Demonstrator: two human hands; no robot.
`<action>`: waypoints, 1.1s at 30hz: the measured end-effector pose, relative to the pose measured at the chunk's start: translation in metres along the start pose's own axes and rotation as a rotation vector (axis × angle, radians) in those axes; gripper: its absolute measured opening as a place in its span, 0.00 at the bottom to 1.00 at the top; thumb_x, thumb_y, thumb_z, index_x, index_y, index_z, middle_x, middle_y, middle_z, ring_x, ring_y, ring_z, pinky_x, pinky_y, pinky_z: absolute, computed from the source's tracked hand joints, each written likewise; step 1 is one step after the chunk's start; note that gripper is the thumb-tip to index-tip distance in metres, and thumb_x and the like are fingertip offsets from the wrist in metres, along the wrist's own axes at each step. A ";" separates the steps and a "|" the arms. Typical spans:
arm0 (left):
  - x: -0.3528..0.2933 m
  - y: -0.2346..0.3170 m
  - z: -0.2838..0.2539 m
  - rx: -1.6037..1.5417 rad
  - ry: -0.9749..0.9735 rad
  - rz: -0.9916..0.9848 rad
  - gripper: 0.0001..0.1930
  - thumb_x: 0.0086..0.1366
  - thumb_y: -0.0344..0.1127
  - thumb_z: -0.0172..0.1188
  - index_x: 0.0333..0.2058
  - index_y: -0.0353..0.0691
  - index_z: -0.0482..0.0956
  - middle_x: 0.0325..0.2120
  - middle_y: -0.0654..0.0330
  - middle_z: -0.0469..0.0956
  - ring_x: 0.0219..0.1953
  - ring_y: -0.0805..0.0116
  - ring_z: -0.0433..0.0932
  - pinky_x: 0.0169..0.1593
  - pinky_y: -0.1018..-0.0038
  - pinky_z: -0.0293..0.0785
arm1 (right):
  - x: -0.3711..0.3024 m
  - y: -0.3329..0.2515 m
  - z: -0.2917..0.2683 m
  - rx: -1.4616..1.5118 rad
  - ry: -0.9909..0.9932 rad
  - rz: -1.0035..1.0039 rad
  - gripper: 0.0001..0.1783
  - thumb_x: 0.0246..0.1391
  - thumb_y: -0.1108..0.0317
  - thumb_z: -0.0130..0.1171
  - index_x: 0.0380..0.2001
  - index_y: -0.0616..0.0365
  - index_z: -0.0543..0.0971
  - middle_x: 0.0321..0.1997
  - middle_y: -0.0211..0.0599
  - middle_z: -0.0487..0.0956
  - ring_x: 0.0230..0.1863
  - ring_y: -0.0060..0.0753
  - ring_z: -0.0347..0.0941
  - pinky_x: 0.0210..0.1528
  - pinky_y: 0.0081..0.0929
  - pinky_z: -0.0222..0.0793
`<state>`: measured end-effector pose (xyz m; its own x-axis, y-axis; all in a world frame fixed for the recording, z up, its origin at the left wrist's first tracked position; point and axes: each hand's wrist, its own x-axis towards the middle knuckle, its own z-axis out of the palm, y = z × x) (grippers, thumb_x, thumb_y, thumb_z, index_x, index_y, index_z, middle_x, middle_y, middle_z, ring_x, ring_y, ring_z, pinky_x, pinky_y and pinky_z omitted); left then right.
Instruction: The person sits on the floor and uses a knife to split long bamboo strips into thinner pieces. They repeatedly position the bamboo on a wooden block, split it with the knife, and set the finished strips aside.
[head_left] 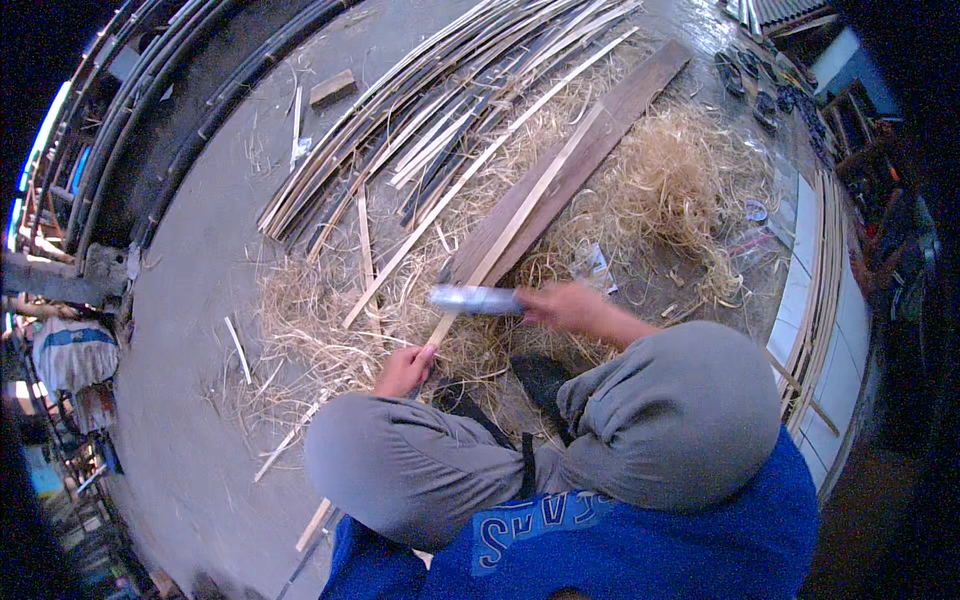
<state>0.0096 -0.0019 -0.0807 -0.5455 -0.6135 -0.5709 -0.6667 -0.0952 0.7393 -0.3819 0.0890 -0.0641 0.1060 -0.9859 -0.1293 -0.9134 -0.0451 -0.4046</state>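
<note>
From here I get a blurred blade (475, 299), handle hidden in right hand (562, 307), shirt (660, 540) cut off below.

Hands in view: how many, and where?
2. Left hand, lower centre beside the knee, gripping the near end of a pale strip. Right hand, to its right, holding a metal blade across that strip. No others visible; the dark edges could hide some.

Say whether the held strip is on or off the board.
On: the strip lies along the board, near end in the left hand.
</note>
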 end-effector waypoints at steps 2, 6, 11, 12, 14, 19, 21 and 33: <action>-0.013 -0.052 -0.014 0.133 0.013 0.116 0.27 0.68 0.56 0.48 0.21 0.39 0.75 0.13 0.65 0.70 0.17 0.76 0.67 0.21 0.71 0.62 | 0.007 0.052 -0.037 -0.024 0.098 0.293 0.21 0.59 0.51 0.51 0.53 0.44 0.72 0.35 0.45 0.80 0.37 0.51 0.78 0.38 0.43 0.74; -0.014 -0.033 -0.004 -0.240 0.061 -0.090 0.24 0.68 0.55 0.49 0.28 0.37 0.77 0.14 0.64 0.72 0.15 0.77 0.69 0.20 0.76 0.63 | 0.011 0.013 -0.060 0.329 0.194 0.485 0.19 0.57 0.51 0.52 0.48 0.45 0.76 0.34 0.46 0.80 0.36 0.51 0.78 0.37 0.42 0.75; 0.001 0.013 -0.001 -0.185 -0.021 0.058 0.19 0.68 0.50 0.52 0.31 0.37 0.78 0.15 0.66 0.72 0.15 0.80 0.67 0.19 0.78 0.61 | -0.018 0.063 -0.037 0.084 0.222 0.145 0.20 0.58 0.49 0.50 0.45 0.48 0.78 0.35 0.48 0.80 0.38 0.54 0.77 0.40 0.48 0.72; -0.021 -0.018 -0.012 -0.143 0.016 0.011 0.19 0.68 0.49 0.51 0.31 0.38 0.77 0.15 0.67 0.72 0.14 0.80 0.66 0.18 0.78 0.60 | -0.002 0.071 -0.047 0.107 0.176 0.425 0.22 0.59 0.48 0.48 0.46 0.50 0.77 0.36 0.49 0.80 0.39 0.55 0.77 0.41 0.49 0.72; -0.030 -0.038 -0.014 -0.086 0.076 -0.041 0.19 0.68 0.47 0.52 0.25 0.39 0.78 0.14 0.68 0.71 0.15 0.80 0.65 0.20 0.80 0.60 | -0.014 0.127 -0.094 0.052 0.402 0.719 0.23 0.60 0.48 0.46 0.46 0.52 0.77 0.37 0.51 0.80 0.40 0.56 0.77 0.42 0.48 0.72; -0.004 0.004 0.001 -0.138 0.110 0.053 0.18 0.67 0.48 0.52 0.31 0.37 0.75 0.16 0.60 0.73 0.17 0.70 0.69 0.22 0.71 0.65 | -0.013 0.058 -0.056 0.276 0.360 0.376 0.23 0.59 0.49 0.48 0.51 0.50 0.75 0.40 0.54 0.79 0.42 0.57 0.76 0.43 0.46 0.71; 0.012 0.042 0.020 0.206 0.379 0.324 0.18 0.68 0.47 0.50 0.31 0.36 0.74 0.16 0.55 0.73 0.18 0.62 0.71 0.23 0.66 0.67 | -0.016 -0.017 -0.024 0.126 0.060 0.297 0.24 0.56 0.47 0.52 0.52 0.45 0.73 0.36 0.53 0.79 0.38 0.54 0.77 0.42 0.47 0.71; -0.008 0.003 -0.010 0.033 -0.059 0.004 0.24 0.71 0.51 0.41 0.28 0.38 0.76 0.15 0.57 0.74 0.18 0.67 0.74 0.21 0.66 0.67 | 0.000 0.082 -0.085 0.157 0.408 0.673 0.23 0.61 0.49 0.44 0.45 0.56 0.76 0.35 0.55 0.79 0.38 0.56 0.77 0.41 0.50 0.73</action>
<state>0.0165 -0.0052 -0.0706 -0.5763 -0.5664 -0.5891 -0.6805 -0.0665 0.7297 -0.4899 0.0716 -0.0205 -0.6278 -0.7759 -0.0617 -0.6607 0.5732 -0.4846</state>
